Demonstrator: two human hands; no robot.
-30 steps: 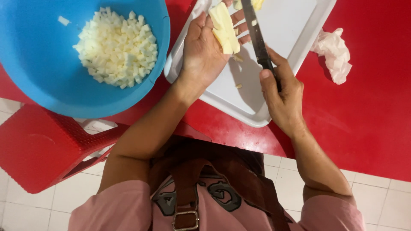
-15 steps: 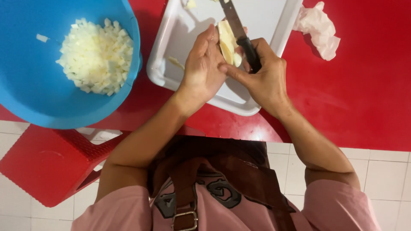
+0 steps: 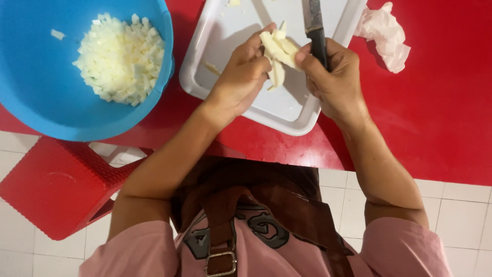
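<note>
Over the white plastic tray [image 3: 287,110] on the red bench [image 3: 441,123], the left hand [image 3: 241,77] pinches pale, slit vegetable strips [image 3: 277,54]; the right hand [image 3: 333,77] grips a black-handled knife [image 3: 315,28]. Best cut downward, fingers tucked clear of the blade.

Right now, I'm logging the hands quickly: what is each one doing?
Left hand: closed on the pale vegetable strips above the white tray.
Right hand: closed on the knife, thumb touching the strips.
</note>
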